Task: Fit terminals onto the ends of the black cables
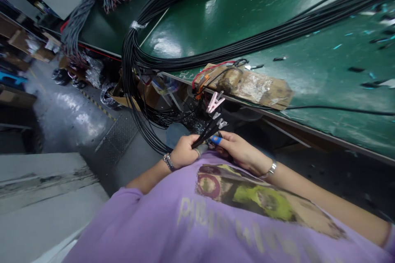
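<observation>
I'm gripping the black wire ends (207,130) in my fisted left hand (183,152), near my chest below the surface (308,70) edge, with my right hand (240,153) pinching their tips. Risk: the hanging loop (128,86) is likely dragging, so a slack grip could let the ends slip out.

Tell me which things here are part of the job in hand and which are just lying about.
In hand: black cable ends in left hand, right hand touching; black cable bundle.
Lying about: pink clip, taped cardboard, grey cables.

black cables (173,55), green table (308,49), purple shirt (148,222), pink clip (215,102)
</observation>
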Demonstrator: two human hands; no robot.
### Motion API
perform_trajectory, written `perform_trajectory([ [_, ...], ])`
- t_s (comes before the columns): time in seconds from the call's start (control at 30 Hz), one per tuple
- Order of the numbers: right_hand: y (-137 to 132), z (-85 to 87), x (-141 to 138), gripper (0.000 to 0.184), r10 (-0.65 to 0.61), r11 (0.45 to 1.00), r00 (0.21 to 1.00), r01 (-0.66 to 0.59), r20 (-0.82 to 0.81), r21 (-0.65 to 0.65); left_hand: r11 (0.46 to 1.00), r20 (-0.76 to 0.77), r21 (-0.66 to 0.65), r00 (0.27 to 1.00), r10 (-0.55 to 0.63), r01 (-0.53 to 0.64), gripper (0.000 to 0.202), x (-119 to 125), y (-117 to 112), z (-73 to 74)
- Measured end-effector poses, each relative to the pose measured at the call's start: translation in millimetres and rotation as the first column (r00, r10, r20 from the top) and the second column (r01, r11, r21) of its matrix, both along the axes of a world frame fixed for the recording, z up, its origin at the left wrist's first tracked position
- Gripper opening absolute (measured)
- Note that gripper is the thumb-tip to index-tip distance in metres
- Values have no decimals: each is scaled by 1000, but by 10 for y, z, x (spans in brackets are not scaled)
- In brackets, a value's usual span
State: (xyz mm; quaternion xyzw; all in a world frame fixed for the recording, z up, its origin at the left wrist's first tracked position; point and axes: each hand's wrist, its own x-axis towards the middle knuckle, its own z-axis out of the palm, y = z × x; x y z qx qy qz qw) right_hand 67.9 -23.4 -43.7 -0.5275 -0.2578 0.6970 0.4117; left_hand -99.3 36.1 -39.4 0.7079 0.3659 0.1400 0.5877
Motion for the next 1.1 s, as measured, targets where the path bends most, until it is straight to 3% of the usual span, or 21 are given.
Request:
perform_trajectory([
  [0.2, 10, 14, -5, 39, -3, 1000, 1000, 3, 28, -7, 1000, -19, -14, 1000, 20, -20, 33, 2, -3, -19],
  [0.4, 28, 90, -13, 37, -85, 994, 984, 74, 154, 74, 1000, -33, 3, 999, 20, -20, 33, 15, 8, 11],
  [0.53, 63, 95, -14, 38, -55, 991, 984, 33, 171, 129, 1000, -45, 9, 999, -1, 1, 29, 14, 11, 10],
  [0.73, 52, -77, 35, 41, 3, 947, 958, -96, 288, 308, 998, 18, -17, 998, 56, -55, 22, 24, 27, 19],
  [0.83, -14, -73, 79, 37, -76, 916, 917, -91, 392, 390, 990, -6, -94, 994, 105, -105, 25, 32, 41, 52],
  [1.0, -69, 65, 90, 20, -189, 835, 767, -203, 613, 511, 983, -28, -148, 994, 103, -106, 26, 37, 40, 80],
  [1.1, -14, 57, 74, 12, -203, 865, 745, -168, 635, 473, 991, -16, -108, 997, 82, -83, 31, 44, 20, 84],
])
